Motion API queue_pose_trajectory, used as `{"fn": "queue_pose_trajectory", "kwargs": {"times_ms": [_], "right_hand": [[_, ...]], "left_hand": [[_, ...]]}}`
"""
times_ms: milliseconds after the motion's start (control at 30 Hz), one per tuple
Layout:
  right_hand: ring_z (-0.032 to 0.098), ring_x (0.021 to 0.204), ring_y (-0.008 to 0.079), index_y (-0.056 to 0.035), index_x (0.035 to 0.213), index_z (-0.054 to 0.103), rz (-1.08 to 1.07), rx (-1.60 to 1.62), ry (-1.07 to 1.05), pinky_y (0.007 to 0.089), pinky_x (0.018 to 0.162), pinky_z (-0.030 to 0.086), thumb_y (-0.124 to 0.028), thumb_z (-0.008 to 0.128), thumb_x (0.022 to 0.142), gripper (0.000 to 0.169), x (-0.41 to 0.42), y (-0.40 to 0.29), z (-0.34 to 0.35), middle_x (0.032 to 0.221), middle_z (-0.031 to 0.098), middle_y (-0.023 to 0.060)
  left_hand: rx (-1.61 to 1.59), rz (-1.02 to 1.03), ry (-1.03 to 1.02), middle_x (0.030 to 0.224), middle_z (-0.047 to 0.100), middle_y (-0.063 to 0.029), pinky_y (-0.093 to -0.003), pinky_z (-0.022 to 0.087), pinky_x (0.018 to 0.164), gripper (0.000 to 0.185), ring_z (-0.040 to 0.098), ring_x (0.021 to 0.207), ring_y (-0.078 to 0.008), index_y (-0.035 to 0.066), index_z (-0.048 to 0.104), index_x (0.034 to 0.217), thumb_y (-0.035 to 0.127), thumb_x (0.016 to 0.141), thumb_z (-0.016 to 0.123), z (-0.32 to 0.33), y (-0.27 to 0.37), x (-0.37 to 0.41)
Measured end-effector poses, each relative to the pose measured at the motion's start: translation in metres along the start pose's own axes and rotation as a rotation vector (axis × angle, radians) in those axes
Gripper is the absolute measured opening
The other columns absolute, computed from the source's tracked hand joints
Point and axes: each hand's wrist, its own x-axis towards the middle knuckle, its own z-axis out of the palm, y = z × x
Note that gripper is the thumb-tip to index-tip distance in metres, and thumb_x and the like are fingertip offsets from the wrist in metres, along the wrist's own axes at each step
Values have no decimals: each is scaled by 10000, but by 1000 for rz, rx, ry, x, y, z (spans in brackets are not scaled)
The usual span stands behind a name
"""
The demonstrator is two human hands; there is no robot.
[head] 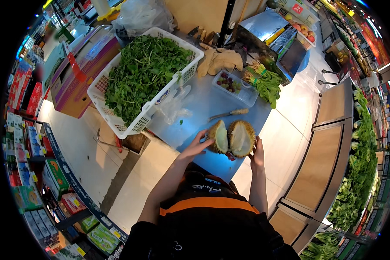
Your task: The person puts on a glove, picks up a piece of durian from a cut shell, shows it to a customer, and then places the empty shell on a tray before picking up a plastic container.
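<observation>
Two opened pieces of spiky durian husk lie near the front edge of the metal table, their pale insides facing up. My left hand [200,143] grips the left durian piece [218,137] by its outer side. Around the outer right side of the right durian piece [241,138] curl the fingers of my right hand [257,150]. Just beyond the two pieces, a knife with a wooden handle [239,111] rests on the metal tabletop [200,100]. A small red thing shows beneath the pieces.
A white plastic basket [142,119] of leafy greens stands at the left of the table. Farther back are a clear plastic box [249,96] with grapes, bundled greens [266,86] and tan gloves [226,61]. A thin plastic bag [173,105] lies beside the basket.
</observation>
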Motion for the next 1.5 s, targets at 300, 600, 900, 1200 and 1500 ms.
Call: {"fn": "queue_pose_trajectory", "kwargs": {"times_ms": [300, 600, 900, 1200, 1500], "right_hand": [[322, 1360, 241, -102, 1458, 322, -202, -101, 209, 475, 1088, 270, -565, 361, 964, 678, -8, 25, 1, 1456, 381, 91], [468, 1196, 219, -74, 1374, 415, -364, -86, 555, 391, 985, 393, -301, 414, 1012, 427, -116, 87, 15, 1335, 465, 95], [596, 861, 142, -66, 1326, 445, 83, 79, 143, 270, 732, 479, -77, 496, 931, 399, -206, 200, 49, 938, 594, 37], [542, 679, 94, -19, 1350, 400, 193, -131, -105, 222, 599, 463, -54, 486, 945, 416, -297, 346, 53, 855, 592, 48], [477, 551, 51, -19, 1154, 596, 390, -595, -187, 196, 499, 363, -187, 526, 968, 260, -421, 524, 7, 640, 537, -11]], "left_hand": [[26, 128, -21, 1508, 263, -121, -390, 416, 942, 796, 443, 1247, -254, 145, 192, 1501, 424, 896, 626, -14, -29, -7], [-384, -151, 325, 1069, 658, -57, -286, 514, 710, 292, 645, 855, -150, 101, 604, 1125, 322, 943, 548, -93, -134, -72], [-335, -340, 611, 1029, 655, -55, -330, 526, 715, 318, 646, 880, -181, 113, 584, 1159, 333, 931, 557, -153, -329, -182], [-514, -269, 761, 961, 655, -56, -291, 535, 638, 267, 643, 787, -146, 88, 575, 1170, 249, 971, 498, -113, -467, -302], [-754, -307, 501, 1014, 653, -92, -293, 554, 653, 284, 656, 824, -177, 78, 542, 1216, 200, 959, 534, -31, -526, -395]]}}
